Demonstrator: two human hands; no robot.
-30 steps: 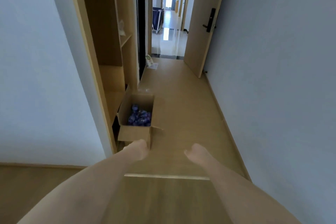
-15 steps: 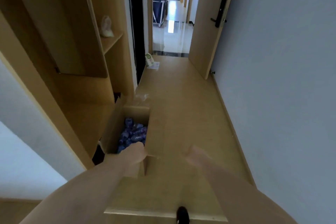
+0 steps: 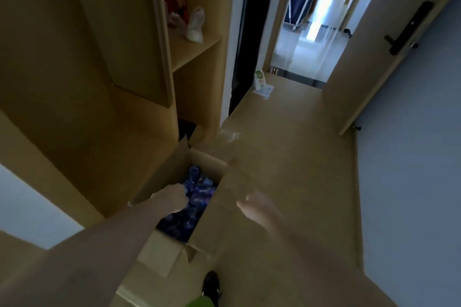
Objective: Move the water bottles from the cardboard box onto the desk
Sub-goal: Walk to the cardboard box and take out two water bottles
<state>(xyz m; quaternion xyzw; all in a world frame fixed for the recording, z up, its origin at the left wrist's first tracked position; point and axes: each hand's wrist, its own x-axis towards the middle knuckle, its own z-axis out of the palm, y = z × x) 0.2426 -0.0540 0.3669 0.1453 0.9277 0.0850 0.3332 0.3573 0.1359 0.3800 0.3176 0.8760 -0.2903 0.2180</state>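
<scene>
An open cardboard box stands on the wooden floor against the wardrobe, its flaps folded out. Several water bottles with blue-purple wrapping lie packed inside it. My left hand reaches down into the box and sits right on top of the bottles. Its fingers curl downward, hidden behind the back of the hand, so a grip cannot be made out. My right hand hovers blurred over the box's right flap, fingers loosely spread and holding nothing. No desk is in view.
A wooden wardrobe with open shelves rises on the left, a plastic bag on one shelf. Ahead, a small white-green bag lies on the floor by the open door. My black shoe is beside the box.
I have walked up to the box and leaned over it. My left hand dropped from in front of the box down onto the bottles; my right hand moved forward over the right flap.
</scene>
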